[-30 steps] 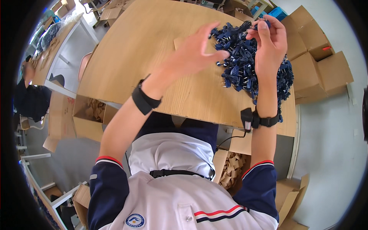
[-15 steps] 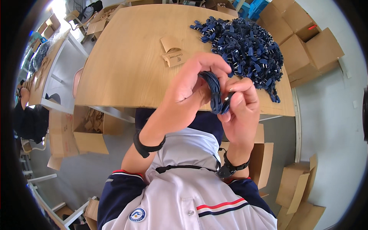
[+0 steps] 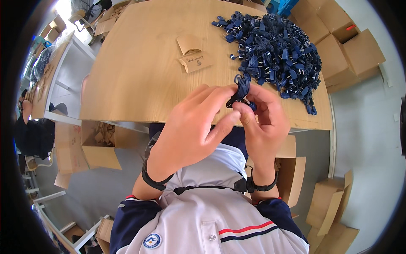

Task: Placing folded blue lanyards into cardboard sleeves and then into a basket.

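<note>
Just above the near edge of the table, both my hands hold a dark blue cable coil (image 3: 242,86) bent into a narrow bundle. A small plug with a metal tip (image 3: 245,100) shows at its lower end. My left hand (image 3: 196,118) has its fingertips closed on the coil's left side, its thumb reaching toward the right thumb. My right hand (image 3: 264,116) pinches the plug end between thumb and curled fingers. Beyond lies a large pile of similar dark blue coiled cables (image 3: 281,55) with plugs. Two brown pillow-shaped cartons, a plain one (image 3: 189,44) and a printed one (image 3: 196,62), lie left of it.
The wooden table (image 3: 131,72) fills the space ahead. Open cardboard boxes stand at the right wall (image 3: 334,51), on the lower right floor (image 3: 325,203) and left below the table (image 3: 101,148). At far left, a person's arm (image 3: 27,108) shows beside a white-legged table (image 3: 63,76).
The coil has turned more upright and narrower in my hands. My left hand has come lower, with its back now facing up, and my right fingers have closed around the plug end.
</note>
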A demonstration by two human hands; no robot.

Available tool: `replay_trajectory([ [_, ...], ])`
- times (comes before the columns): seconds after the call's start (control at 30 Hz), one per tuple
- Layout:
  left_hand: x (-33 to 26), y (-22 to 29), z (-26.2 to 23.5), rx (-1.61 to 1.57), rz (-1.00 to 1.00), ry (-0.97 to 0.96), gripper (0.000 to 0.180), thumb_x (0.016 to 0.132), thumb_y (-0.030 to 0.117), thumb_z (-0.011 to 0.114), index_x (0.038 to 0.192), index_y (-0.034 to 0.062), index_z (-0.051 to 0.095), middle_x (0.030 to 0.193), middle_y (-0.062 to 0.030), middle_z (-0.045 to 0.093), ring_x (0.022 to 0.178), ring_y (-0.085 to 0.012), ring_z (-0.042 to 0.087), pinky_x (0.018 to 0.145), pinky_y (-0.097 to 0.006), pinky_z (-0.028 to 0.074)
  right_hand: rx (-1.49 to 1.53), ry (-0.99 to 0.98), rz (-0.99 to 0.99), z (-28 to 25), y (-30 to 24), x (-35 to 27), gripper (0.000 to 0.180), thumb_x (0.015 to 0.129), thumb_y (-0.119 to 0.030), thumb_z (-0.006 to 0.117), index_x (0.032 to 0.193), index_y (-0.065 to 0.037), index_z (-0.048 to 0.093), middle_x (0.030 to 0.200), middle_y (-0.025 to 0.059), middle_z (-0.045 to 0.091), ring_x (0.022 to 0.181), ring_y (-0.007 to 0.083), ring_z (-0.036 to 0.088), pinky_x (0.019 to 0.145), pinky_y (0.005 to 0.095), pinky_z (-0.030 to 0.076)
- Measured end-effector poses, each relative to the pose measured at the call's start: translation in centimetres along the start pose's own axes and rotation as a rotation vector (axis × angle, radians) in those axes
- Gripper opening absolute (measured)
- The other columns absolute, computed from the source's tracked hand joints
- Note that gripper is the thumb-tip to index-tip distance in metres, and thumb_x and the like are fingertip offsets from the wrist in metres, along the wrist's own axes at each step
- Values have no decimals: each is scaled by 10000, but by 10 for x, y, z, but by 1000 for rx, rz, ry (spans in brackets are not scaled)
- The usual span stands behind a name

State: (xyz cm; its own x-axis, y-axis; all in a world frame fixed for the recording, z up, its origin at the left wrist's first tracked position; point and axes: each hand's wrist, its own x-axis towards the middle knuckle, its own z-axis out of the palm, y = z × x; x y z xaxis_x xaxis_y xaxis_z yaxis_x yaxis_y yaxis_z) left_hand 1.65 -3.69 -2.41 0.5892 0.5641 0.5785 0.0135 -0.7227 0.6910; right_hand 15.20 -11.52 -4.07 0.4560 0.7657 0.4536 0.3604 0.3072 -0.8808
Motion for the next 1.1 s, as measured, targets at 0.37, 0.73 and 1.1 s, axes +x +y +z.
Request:
replay_trajectory([
  [0.37, 3, -36, -7, -315, -228, -353, 256, 966, 220, 539, 1074, 8, 632, 689, -93, 585, 607, -188, 561, 560, -286, 434, 457, -201, 389, -28, 17, 8, 339, 845, 26, 659, 1172, 60, 576, 1042, 61, 593, 874, 83, 559, 747, 213, 480],
  [0.73, 17, -60, -26, -175, -164, -263, 329, 965, 193, 495, 1248, 27, 495, 1150, -154, 605, 1026, -301, 599, 895, -381, 458, 207, -233, -264, -17, -3, 47, 180, 873, 38, 610, 1049, 77, 601, 1029, 203, 671, 910, 221, 667, 759, 265, 518],
  [1.1, 54, -97, -14, 480, -296, -451, 236, 844, 30, 538, 1078, -4, 542, 1056, -131, 604, 954, -264, 595, 774, -348, 490, -9, -79, -603, -23, -30, 98, 288, 938, -42, 584, 1163, 94, 466, 969, 272, 657, 875, 238, 658, 771, 281, 538],
])
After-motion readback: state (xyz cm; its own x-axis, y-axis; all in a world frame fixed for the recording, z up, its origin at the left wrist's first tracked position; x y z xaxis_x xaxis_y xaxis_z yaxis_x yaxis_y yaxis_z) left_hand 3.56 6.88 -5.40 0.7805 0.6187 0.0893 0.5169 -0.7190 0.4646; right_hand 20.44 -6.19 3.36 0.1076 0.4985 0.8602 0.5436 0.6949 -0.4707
